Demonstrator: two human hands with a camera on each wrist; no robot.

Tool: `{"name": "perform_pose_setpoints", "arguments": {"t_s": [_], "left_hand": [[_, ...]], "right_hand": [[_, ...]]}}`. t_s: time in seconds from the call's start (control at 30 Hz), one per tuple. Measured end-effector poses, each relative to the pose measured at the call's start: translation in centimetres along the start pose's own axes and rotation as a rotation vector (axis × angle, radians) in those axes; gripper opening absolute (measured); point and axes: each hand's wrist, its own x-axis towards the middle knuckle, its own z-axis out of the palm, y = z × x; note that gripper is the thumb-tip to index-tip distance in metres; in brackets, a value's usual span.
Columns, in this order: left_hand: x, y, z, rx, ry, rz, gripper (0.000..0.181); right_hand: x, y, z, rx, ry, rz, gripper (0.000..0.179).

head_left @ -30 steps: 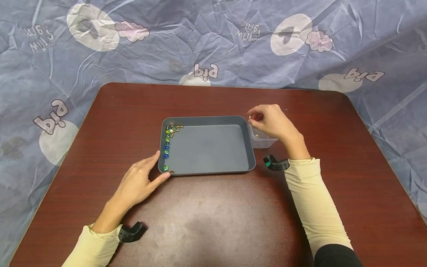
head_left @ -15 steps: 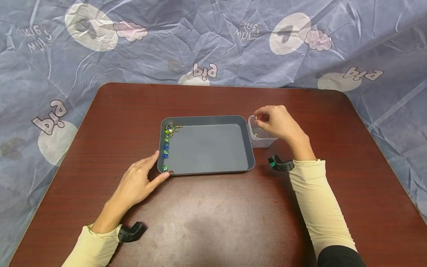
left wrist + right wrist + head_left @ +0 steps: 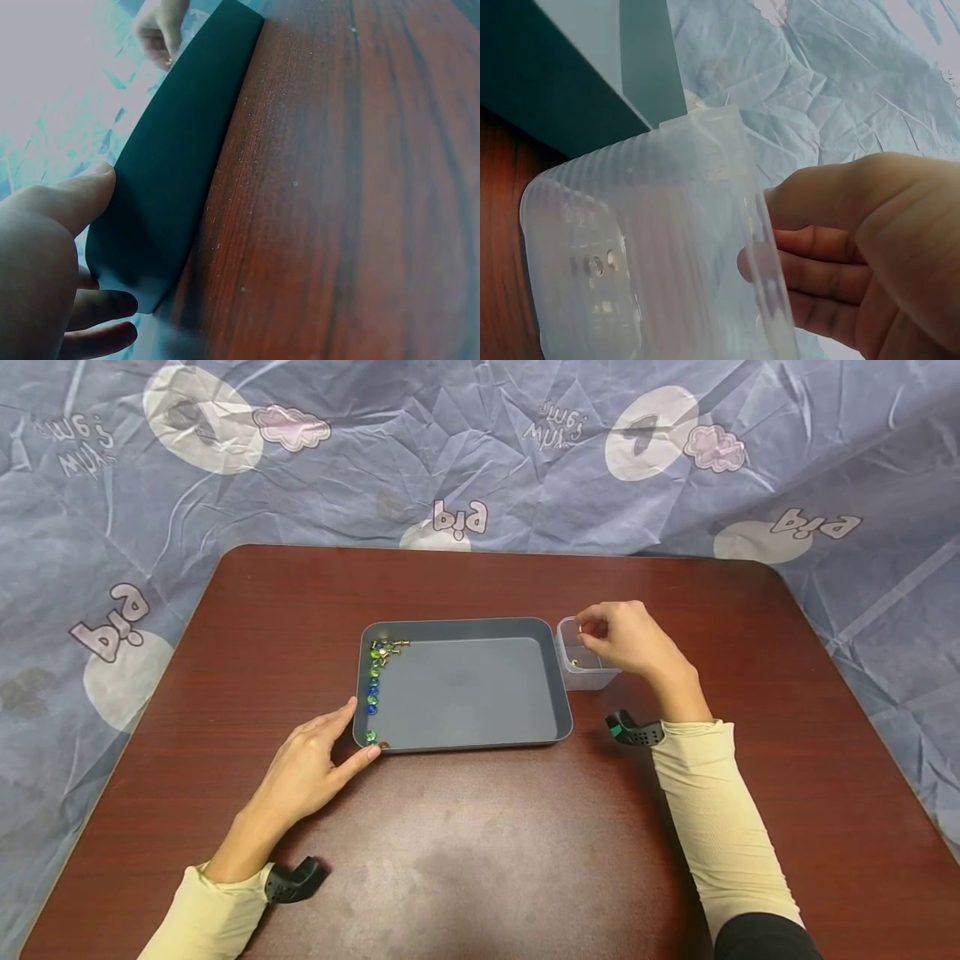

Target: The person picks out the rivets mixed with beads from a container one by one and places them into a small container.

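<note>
The right hand (image 3: 628, 635) pinched 1 small gold-coloured metal piece (image 3: 580, 629) between thumb and fingertips; too little of it showed to tell how its long axis lay. Directly below those fingertips was the clear, squarish plastic box (image 3: 591, 680), with at least 1 small shiny piece (image 3: 574, 662) on its floor; whether a finger touched the box's rim could not be told. To the right hand's left, against or just beside the box, lay the shallow grey rectangular tray (image 3: 472, 693), its long axis running away from that hand toward the left hand (image 3: 306, 764). The left hand, fingers extended, touched the tray's near left corner. The green and blue glass beads (image 3: 372, 691) and gold-coloured metal pins (image 3: 397, 644) lined the tray's end nearer the left hand, so the right hand was much the closer to the box, and the left to the beads.
</note>
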Motion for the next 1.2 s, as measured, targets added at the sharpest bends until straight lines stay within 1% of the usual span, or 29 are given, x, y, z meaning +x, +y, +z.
{"name": "perform_pose_setpoints", "arguments": {"t_s": [0.13, 0.47, 0.73, 1.2], "left_hand": [[0.04, 0.02, -0.01, -0.002, -0.005, -0.003, 0.074], [-0.02, 0.02, -0.11, -0.008, 0.003, 0.0, 0.074], [-0.01, -0.04, -0.03, -0.005, 0.01, 0.006, 0.074], [-0.02, -0.05, 0.0, -0.006, 0.012, 0.008, 0.074]], "right_hand": [[-0.16, 0.24, 0.02, -0.014, -0.008, -0.01, 0.012], [-0.4, 0.16, -0.21, -0.007, -0.029, -0.014, 0.014], [-0.73, 0.24, -0.37, -0.008, -0.04, 0.016, 0.013], [-0.7, 0.02, -0.17, 0.01, -0.015, 0.025, 0.015]]}}
